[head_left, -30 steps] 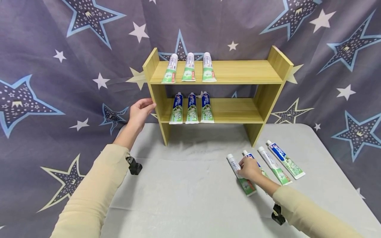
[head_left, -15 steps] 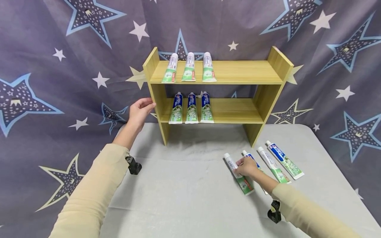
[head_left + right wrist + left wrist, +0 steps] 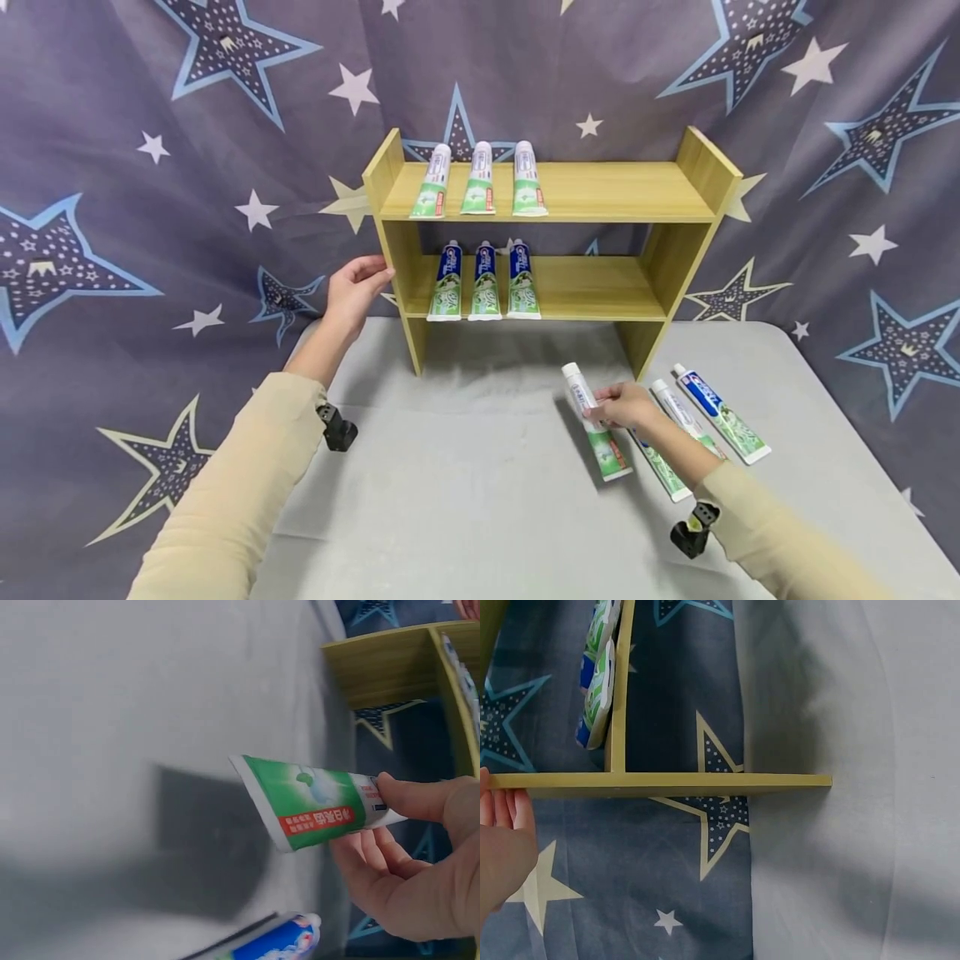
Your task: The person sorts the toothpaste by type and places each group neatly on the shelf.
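My right hand [image 3: 626, 408] holds a white-and-green toothpaste tube [image 3: 608, 451] between thumb and fingers, raised off the table with its shadow below. In the right wrist view the same toothpaste tube [image 3: 315, 799] shows its green, flat end pointing away from the thumb. At the left side panel of the wooden shelf [image 3: 615, 187], my left hand [image 3: 351, 292] grips the panel's front edge. The left wrist view shows the fingers [image 3: 506, 810] against the panel's outer face. Beside the right hand lie a blue-and-green tube [image 3: 662, 471], partly hidden, and a white-and-green tube [image 3: 686, 417].
Farther right lies another blue-and-green tube [image 3: 723, 417]. Three white-and-green tubes [image 3: 478, 183] sit on the upper shelf's left half. Three blue-and-green tubes [image 3: 484, 287] occupy the lower shelf's left half. A star-patterned curtain [image 3: 225, 350] hangs behind the grey-covered table [image 3: 450, 500].
My right hand has lifted the white-and-green tube off the table and shifted it slightly left and toward the shelf. My left hand stays at the shelf's side panel.
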The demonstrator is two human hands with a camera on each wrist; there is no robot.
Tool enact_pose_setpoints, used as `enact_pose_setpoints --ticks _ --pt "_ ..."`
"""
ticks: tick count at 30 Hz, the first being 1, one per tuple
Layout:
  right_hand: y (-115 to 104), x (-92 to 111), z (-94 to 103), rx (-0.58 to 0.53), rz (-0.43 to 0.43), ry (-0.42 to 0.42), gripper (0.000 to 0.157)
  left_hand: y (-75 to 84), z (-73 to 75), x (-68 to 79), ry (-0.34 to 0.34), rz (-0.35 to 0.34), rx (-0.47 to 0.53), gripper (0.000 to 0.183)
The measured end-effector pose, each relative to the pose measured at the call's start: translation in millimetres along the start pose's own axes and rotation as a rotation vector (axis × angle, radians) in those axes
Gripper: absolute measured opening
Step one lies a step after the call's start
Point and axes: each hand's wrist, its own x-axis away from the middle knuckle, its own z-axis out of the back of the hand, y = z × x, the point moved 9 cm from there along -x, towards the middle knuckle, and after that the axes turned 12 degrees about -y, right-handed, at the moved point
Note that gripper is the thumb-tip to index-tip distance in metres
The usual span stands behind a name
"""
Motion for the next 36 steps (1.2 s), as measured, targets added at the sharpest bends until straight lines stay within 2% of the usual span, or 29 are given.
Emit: enact_pose_setpoints --ticks 9,19,28,36 --pt "-25.2 7.8 23.4 -0.03 0.017 -0.009 0.052 -4.1 -1.8 0.1 0.022 0.001 -0.031 0.015" --pt "-67.0 18.9 42.0 -0.021 0.069 -0.035 0.059 -1.2 1.3 0.0 0.048 0.008 -0.051 0.015" --pt "-89.1 32.2 51.6 -0.037 0.118 -0.071 0.064 -0.2 1.6 -0.6 0.055 0.0 -0.035 0.016" --pt "-111.6 48.9 61.4 0.01 0.155 -0.052 0.065 -2.3 2.1 -1.3 0.059 0.001 -0.034 0.015"
